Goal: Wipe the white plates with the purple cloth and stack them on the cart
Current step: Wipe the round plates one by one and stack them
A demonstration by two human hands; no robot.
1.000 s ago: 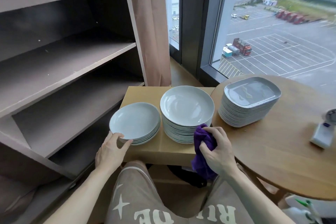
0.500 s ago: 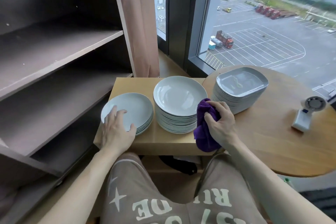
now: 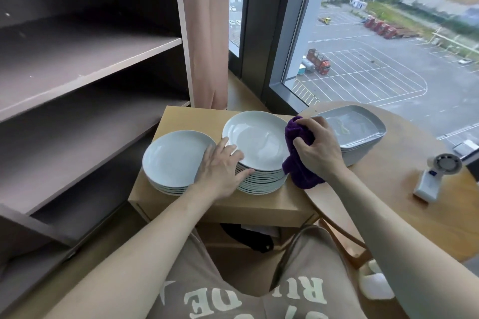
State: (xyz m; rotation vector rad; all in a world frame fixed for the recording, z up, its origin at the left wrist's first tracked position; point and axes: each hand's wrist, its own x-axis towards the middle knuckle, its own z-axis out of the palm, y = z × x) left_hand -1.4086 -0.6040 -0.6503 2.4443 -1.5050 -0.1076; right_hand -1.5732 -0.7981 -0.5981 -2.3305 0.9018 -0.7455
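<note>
A tall stack of round white plates (image 3: pixel 255 141) stands on the small wooden side table (image 3: pixel 259 204). A shorter stack of round white plates (image 3: pixel 173 158) sits to its left. My left hand (image 3: pixel 220 169) lies with fingers spread on the left rim of the tall stack, thumb against the stack's side. My right hand (image 3: pixel 320 149) is closed on the bunched purple cloth (image 3: pixel 298 150), held at the right edge of the tall stack. A stack of grey square plates (image 3: pixel 360 132) rests on the round wooden table (image 3: pixel 404 204) behind my right hand.
Grey-brown open shelves (image 3: pixel 85 70) fill the left side. A beige curtain (image 3: pixel 207 31) hangs beside a large window. A white handheld fan (image 3: pixel 435 179) lies on the round table at the right. My knees are under the side table's front edge.
My left hand moved right from the short stack onto the left rim of the tall stack. My right hand, with the cloth, rose to the tall stack's right edge.
</note>
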